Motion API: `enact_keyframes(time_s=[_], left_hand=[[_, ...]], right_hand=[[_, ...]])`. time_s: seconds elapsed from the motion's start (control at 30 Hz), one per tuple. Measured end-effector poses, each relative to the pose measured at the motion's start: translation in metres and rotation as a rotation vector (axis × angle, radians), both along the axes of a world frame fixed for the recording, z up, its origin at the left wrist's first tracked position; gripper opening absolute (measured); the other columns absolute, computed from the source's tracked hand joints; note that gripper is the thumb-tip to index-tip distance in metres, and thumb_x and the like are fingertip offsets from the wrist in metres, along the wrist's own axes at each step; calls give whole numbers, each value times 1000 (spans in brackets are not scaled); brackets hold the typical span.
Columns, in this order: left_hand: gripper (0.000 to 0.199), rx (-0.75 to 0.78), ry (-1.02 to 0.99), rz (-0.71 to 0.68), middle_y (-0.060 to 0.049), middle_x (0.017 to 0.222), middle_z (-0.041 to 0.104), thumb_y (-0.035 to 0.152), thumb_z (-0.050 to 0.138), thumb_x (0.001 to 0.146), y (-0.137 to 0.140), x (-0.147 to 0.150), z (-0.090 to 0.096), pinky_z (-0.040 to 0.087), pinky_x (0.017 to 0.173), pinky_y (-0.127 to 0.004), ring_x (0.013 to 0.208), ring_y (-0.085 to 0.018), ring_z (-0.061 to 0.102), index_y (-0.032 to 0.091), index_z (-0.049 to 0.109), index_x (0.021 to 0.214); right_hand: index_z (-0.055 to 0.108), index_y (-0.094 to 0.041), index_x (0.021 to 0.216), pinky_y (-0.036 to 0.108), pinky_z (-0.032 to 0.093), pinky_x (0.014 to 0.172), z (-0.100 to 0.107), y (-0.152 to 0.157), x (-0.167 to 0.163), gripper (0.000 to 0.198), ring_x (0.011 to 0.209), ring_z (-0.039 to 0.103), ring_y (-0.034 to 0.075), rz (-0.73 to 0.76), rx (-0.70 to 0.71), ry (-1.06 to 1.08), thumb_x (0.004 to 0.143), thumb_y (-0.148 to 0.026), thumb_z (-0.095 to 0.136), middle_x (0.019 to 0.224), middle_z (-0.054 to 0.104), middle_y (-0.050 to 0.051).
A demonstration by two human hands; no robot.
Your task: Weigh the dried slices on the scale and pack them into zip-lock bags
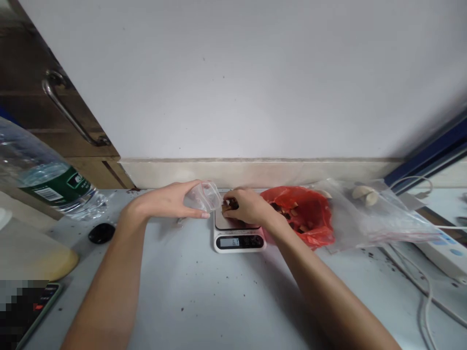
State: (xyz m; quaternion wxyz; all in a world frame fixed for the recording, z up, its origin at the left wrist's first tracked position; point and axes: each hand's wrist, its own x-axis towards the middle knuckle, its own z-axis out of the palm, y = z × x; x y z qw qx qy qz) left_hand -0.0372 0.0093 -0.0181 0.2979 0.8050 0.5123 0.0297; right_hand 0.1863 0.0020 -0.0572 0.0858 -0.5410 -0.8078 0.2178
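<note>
My left hand (178,200) is closed around a small clear zip bag (205,197), its mouth tilted toward the scale. On the table stands a white digital kitchen scale (240,243) with a lit display. My right hand (246,206) is over the scale's plate, fingers curled round brownish dried pieces (229,206) whose kind I cannot make out. Right beside the scale sits an open red plastic bag (314,214) with several brown and tan dried pieces inside.
A large clear bag (365,218) with pale pieces lies at the right, near a white power strip (441,253) and cables. At the left are a water bottle (62,187), a black round lid (101,233), a plastic jug (32,248) and a phone (32,311). A wall rises behind.
</note>
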Motion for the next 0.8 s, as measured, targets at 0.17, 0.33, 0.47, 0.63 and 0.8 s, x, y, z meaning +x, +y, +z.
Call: enact_keyframes(time_s=[0.17,0.33,0.47,0.63,0.8], left_hand=[[100,-6,22,-8,-8,160,50,73,69,70,2,2,-4,36,121,-47,143,-38,48,28,43,156],[94,-28,69,-14,-6,160,50,68,68,73,2,7,-8,38,118,-45,142,-35,49,31,41,156],[85,-63,84,-51,-6,151,59,64,69,75,4,10,-13,44,110,-42,133,-33,57,31,47,151],[86,-66,85,-59,-7,149,61,66,70,74,4,18,-15,46,104,-40,130,-33,59,32,47,150],[86,-80,30,-60,-10,140,66,75,69,73,-1,25,-11,50,96,-39,123,-35,63,28,53,143]], right_hand=[[71,-19,68,27,28,56,3,-1,1,25,59,49,13,-25,-4,-4,81,-2,59,67,66,2],[76,-19,81,24,40,60,4,2,3,25,59,56,12,-62,-17,45,82,0,60,78,73,3],[76,-18,100,24,48,57,9,2,11,24,52,61,11,-79,-90,134,89,-6,59,84,76,5],[76,-22,91,28,56,72,16,1,23,19,80,71,18,49,40,375,85,-10,64,94,77,4],[69,-28,124,35,61,85,18,-6,21,44,101,71,20,98,67,549,82,-13,67,118,76,5]])
